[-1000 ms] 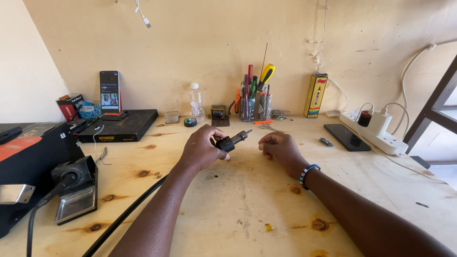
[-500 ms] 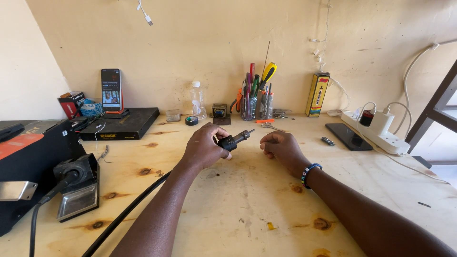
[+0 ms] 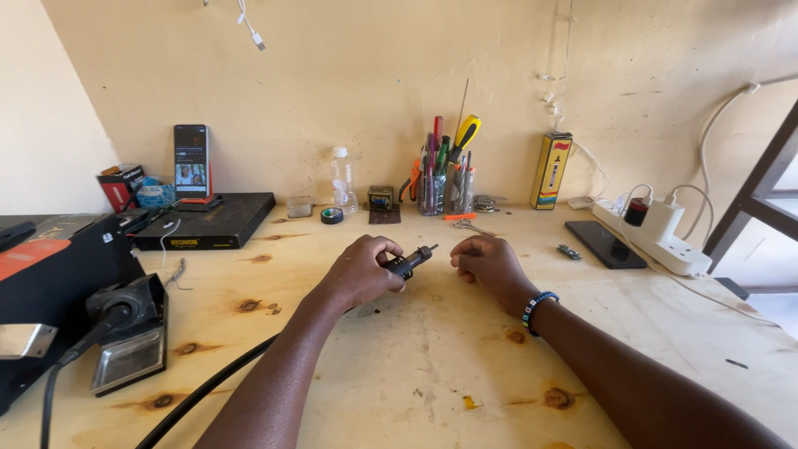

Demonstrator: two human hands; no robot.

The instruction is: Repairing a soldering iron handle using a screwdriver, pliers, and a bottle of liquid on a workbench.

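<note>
My left hand (image 3: 362,270) grips a black corded handpiece (image 3: 410,261) with a thin metal tip pointing right and slightly up. Its thick black cable (image 3: 208,391) runs back along my left forearm toward the table's near edge. My right hand (image 3: 488,260) rests as a closed fist on the wooden table (image 3: 432,374), a short gap from the tip; whether it pinches something small is hidden. A beaded bracelet sits on my right wrist.
A soldering iron stand (image 3: 125,333) and black box (image 3: 50,274) lie at the left. At the back stand a phone (image 3: 191,160), a bottle (image 3: 342,179), a tool holder (image 3: 445,170) and a yellow box (image 3: 551,170). A power strip (image 3: 657,237) and dark phone (image 3: 605,244) lie at the right.
Both hands stay nearly still; the handpiece tip has dipped slightly and the view has shifted a little.
</note>
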